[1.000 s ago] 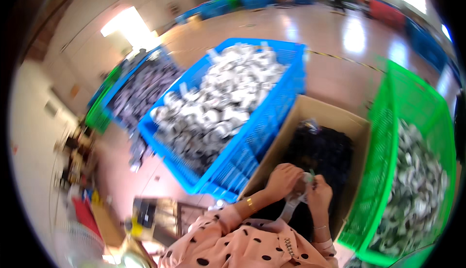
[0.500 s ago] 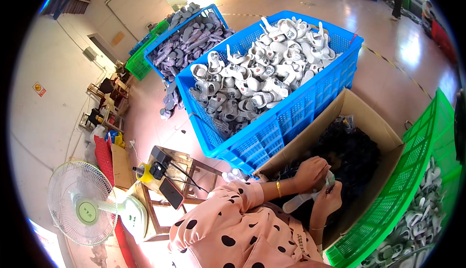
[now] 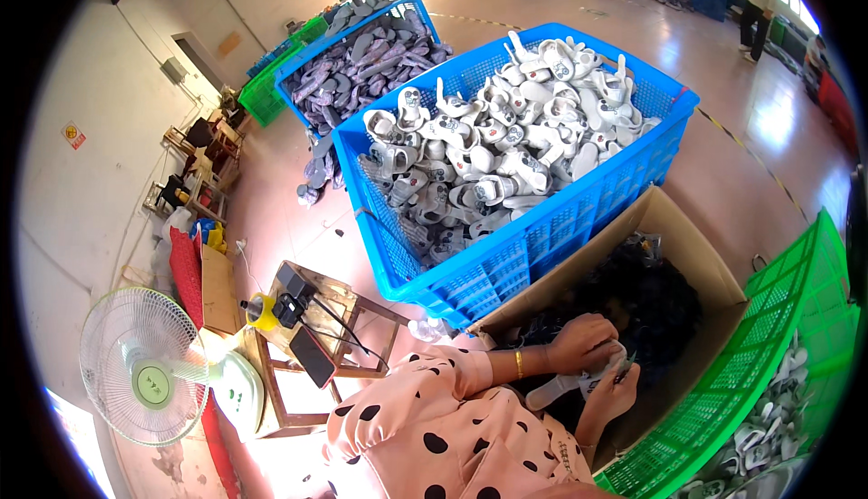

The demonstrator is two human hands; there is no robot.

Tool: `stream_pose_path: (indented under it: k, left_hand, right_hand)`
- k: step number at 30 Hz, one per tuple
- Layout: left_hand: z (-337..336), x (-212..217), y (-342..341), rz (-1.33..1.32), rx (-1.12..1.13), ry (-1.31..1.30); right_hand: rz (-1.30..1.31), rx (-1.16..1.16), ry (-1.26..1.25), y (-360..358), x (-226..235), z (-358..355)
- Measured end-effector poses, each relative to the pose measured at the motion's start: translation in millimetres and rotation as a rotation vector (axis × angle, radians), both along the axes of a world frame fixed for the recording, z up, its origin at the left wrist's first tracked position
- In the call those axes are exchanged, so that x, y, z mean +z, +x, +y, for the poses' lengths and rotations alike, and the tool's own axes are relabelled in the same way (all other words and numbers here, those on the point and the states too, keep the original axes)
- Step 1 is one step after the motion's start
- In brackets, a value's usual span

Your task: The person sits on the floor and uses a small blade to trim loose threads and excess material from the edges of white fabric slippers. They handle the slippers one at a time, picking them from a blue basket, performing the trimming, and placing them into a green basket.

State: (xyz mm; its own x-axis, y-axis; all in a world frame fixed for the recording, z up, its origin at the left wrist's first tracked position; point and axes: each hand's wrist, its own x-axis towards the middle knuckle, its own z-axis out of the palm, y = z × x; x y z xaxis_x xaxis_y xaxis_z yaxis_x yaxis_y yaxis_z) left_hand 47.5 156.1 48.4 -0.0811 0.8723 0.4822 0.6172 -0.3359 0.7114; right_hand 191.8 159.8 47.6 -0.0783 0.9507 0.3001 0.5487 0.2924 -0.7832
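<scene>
A small white shoe (image 3: 548, 394) is held between my two hands over the open cardboard box, its pale sole end pointing to the lower left. My left hand (image 3: 584, 343), with a gold bracelet at the wrist, has its fingers closed at the shoe's upper end. Lower down, my right hand (image 3: 612, 396) grips the same shoe from the right side. Something small and greenish shows near the right fingertips, too small to name. Dark, fluffy-looking items (image 3: 655, 296) fill the cardboard box (image 3: 714, 250) beneath.
Beyond the box stands a blue crate (image 3: 533, 250) heaped with white shoes; another blue crate (image 3: 287, 72) holds purple-grey ones. At right is a green crate (image 3: 723, 409) of shoes. A fan (image 3: 145, 368) and wooden stool (image 3: 362, 305) with a phone are left. A person (image 3: 756, 2) stands far off.
My view has shifted slightly, so the surroundings sit a little differently. Both hands stay on the shoe, with small finger movements at its upper end.
</scene>
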Motion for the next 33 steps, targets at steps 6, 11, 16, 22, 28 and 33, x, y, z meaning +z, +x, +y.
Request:
stream_pose_path:
  k: [6, 11, 16, 22, 28, 33]
  left_hand:
    - [0.1, -8.7, -7.4, -0.026, 0.072, -0.019]
    - [-4.2, -9.4, -12.7, -0.209, 0.041, -0.108]
    - [0.4, 27.4, -25.4, -0.485, 0.087, -0.030]
    - [-1.4, 146.4, -87.1, -1.015, -0.221, 0.298]
    - [-45.9, 268.3, -99.7, -0.547, -0.915, 0.682]
    - [-19.5, 264.8, -94.9, -0.234, -0.873, 1.052]
  right_hand:
    - [0.038, 0.011, -0.042, -8.1, -3.3, -5.0]
    - [0.079, 0.002, 0.052, -13.2, -8.7, -6.5]
    - [0.114, 0.001, -0.012, -15.7, -19.0, -4.1]
    - [0.091, -0.058, 0.020, -20.8, -13.1, -1.6]
    - [0.220, 0.047, -0.006, -23.6, -21.1, -8.1]
    - [0.204, 0.000, 0.088, -21.6, -24.0, -5.4]
